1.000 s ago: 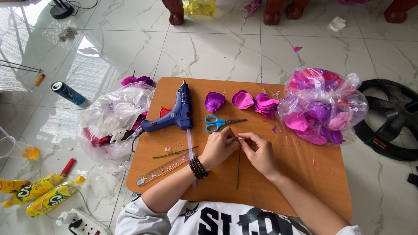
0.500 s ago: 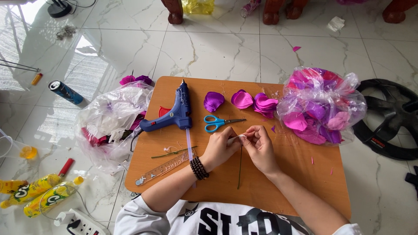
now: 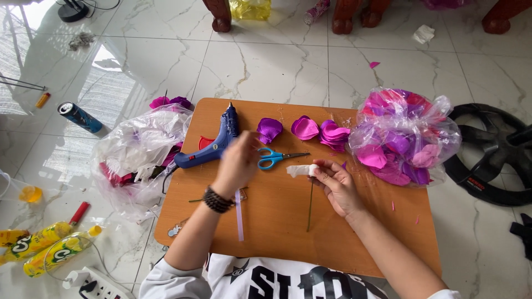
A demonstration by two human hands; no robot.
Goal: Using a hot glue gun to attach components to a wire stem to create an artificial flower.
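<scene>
My right hand [image 3: 337, 185] pinches a small white wad [image 3: 299, 170] at the top of a thin green stem [image 3: 310, 206] that hangs down over the wooden board [image 3: 288, 221]. My left hand [image 3: 239, 161], blurred and raised with a dark bead bracelet at the wrist, hovers beside the blue glue gun [image 3: 213, 147] and the blue-handled scissors [image 3: 276, 157]; it seems to hold nothing. Purple and pink petals [image 3: 318, 130] lie in a row along the board's far edge.
A clear bag of pink and purple petals [image 3: 403, 138] sits at the board's right corner, another plastic bag [image 3: 138, 152] at its left. A pale strip [image 3: 239, 217] lies on the board. On the marble floor are a can [image 3: 79, 117], yellow bottles [image 3: 41, 246], a power strip [image 3: 91, 282] and a black fan grille [image 3: 493, 155].
My left hand let go of the stem top and lifted away to the left toward the glue gun. My right hand stays on the stem, where the white wad now shows.
</scene>
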